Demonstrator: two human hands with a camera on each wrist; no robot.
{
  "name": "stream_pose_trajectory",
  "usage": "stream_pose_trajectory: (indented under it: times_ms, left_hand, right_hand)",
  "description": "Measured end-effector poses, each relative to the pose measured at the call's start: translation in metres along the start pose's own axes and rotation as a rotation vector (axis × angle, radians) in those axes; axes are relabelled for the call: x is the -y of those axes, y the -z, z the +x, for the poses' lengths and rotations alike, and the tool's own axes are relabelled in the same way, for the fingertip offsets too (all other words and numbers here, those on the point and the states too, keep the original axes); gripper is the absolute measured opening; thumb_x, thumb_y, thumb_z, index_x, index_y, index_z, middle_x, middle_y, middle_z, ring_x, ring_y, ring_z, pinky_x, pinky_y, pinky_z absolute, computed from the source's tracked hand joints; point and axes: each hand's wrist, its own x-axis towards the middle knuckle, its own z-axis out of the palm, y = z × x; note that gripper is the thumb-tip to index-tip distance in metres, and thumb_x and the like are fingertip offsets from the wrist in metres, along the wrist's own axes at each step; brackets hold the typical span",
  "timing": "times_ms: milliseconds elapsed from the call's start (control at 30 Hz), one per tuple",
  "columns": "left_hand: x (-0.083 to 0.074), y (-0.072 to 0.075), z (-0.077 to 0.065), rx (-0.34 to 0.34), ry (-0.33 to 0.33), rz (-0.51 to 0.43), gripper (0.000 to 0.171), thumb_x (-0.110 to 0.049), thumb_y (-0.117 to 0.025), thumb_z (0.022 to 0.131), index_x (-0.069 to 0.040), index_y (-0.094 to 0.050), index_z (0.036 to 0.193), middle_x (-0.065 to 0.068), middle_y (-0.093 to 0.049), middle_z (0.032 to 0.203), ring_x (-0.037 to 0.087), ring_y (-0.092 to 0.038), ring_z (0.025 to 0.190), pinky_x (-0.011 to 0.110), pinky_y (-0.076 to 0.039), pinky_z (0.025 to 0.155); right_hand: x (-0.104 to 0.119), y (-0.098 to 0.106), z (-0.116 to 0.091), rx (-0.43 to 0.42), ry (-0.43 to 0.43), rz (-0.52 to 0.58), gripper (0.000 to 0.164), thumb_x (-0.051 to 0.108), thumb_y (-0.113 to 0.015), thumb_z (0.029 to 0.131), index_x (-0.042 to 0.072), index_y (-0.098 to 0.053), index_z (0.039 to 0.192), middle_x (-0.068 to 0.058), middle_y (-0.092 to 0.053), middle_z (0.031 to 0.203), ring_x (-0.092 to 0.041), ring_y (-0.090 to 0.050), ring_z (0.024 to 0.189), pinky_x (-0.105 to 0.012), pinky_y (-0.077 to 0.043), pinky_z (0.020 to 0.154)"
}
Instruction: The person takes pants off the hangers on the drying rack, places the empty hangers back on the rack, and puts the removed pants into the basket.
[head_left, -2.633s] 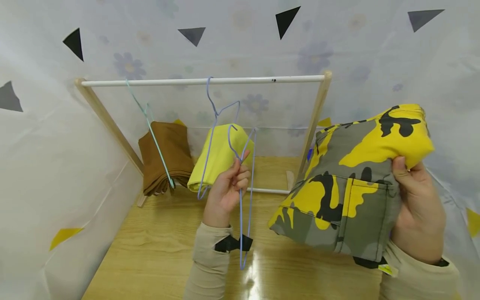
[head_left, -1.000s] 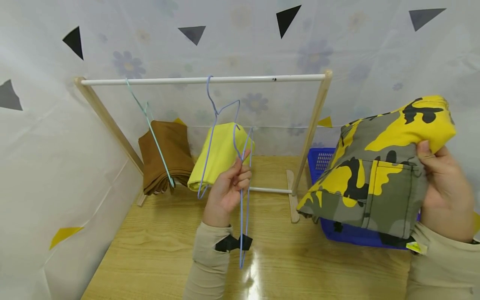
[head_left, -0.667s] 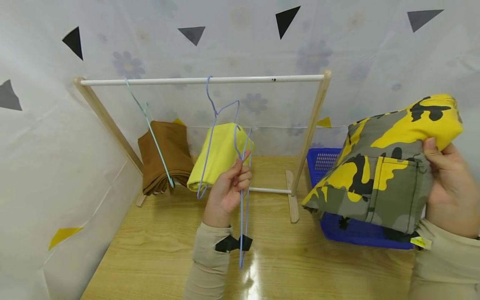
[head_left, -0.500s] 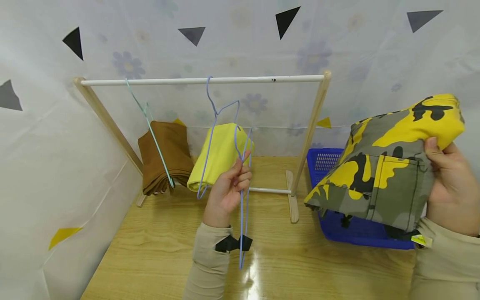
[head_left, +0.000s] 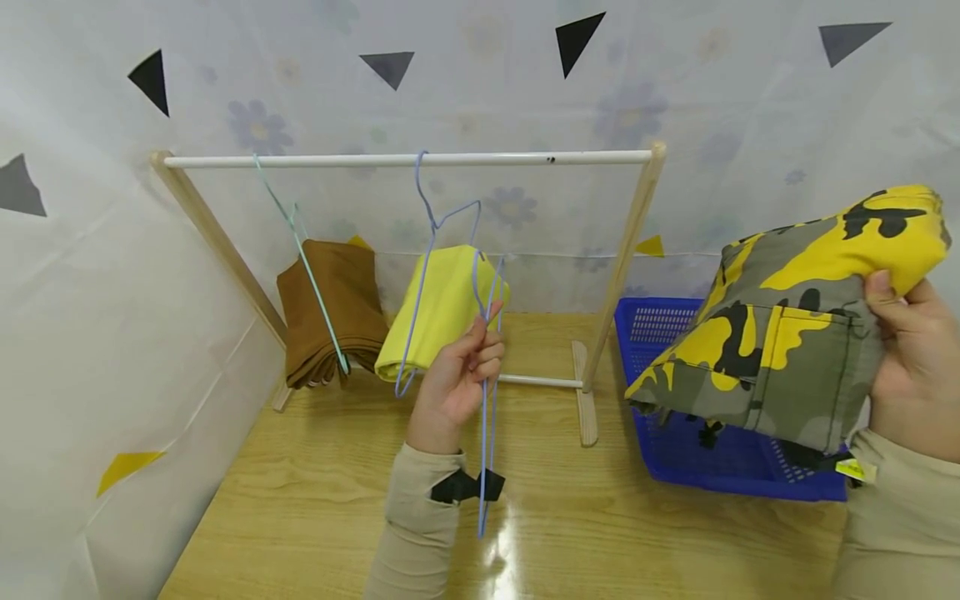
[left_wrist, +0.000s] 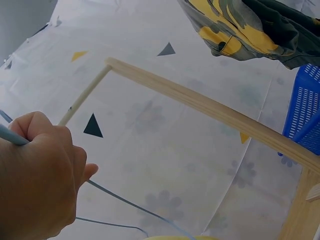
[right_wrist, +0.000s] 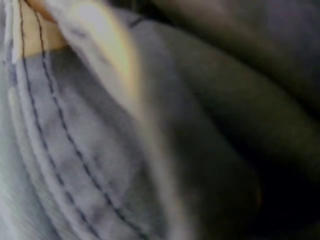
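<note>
In the head view, my left hand pinches a lavender wire hanger just below its hook, the hanger's long side pointing down over the table. The left wrist view shows the same hand from behind, fingers curled, with thin wire running out past it. At the far right, my right hand grips a folded yellow, grey and black camouflage garment with a stitched pocket, thumb on the near side, fingers hidden behind. The garment overlaps a blue plastic basket. Close-up grey cloth with double stitching fills the right wrist view.
A clothes rack with a white rail and wooden posts stands at the back. On it hang a teal hanger at brown folded cloth and a lavender hanger at yellow folded cloth. The wooden tabletop lies in front.
My right hand has carried the camouflage garment to the right and slightly up, uncovering more of the blue basket. My left hand stays in place, and its hanger has turned slightly.
</note>
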Motion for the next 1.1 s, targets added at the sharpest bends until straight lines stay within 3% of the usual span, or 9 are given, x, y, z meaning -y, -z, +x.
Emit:
stream_pose_trajectory:
  times_ms: [233,400,700,1100]
  left_hand:
    - [-0.001,-0.001,0.001,-0.02,-0.002,0.016,0.042,-0.019,-0.03,0.097,-0.016,-0.02,0.138,-0.004,-0.024,0.07,0.004,-0.012,0.054,0.013,-0.011,0.046]
    - [-0.001,-0.002,0.001,-0.008,0.007,0.024,0.043,-0.019,-0.03,0.097,-0.016,-0.018,0.139,-0.004,-0.024,0.07,0.004,-0.012,0.054,0.013,-0.011,0.046]
    - [-0.001,-0.001,0.002,-0.011,0.01,0.009,0.042,-0.019,-0.03,0.097,-0.017,-0.02,0.138,-0.004,-0.022,0.071,0.004,-0.011,0.055,0.012,-0.01,0.047]
    - [-0.002,-0.001,0.001,-0.011,0.008,0.019,0.049,-0.019,-0.029,0.098,-0.021,-0.009,0.142,-0.004,-0.023,0.07,0.003,-0.011,0.055,0.012,-0.01,0.046]
  right_hand:
    - [0.001,0.006,0.007,-0.026,0.013,-0.114,0.035,-0.008,-0.046,0.084,0.0,-0.051,0.118,-0.013,-0.061,0.099,-0.021,-0.061,0.081,-0.027,-0.051,0.066]
    - [0.0,0.011,0.011,-0.025,-0.014,-0.176,0.031,-0.007,-0.046,0.084,0.0,-0.054,0.113,-0.012,-0.062,0.095,-0.019,-0.06,0.078,-0.025,-0.05,0.064]
    - [0.002,0.019,0.015,-0.031,-0.031,-0.244,0.036,-0.006,-0.047,0.084,0.004,-0.052,0.119,-0.008,-0.06,0.102,-0.017,-0.06,0.085,-0.024,-0.05,0.067]
    - [0.004,0.029,0.017,-0.007,-0.094,-0.358,0.034,-0.003,-0.047,0.086,0.006,-0.054,0.117,-0.007,-0.06,0.098,-0.016,-0.06,0.083,-0.024,-0.05,0.067]
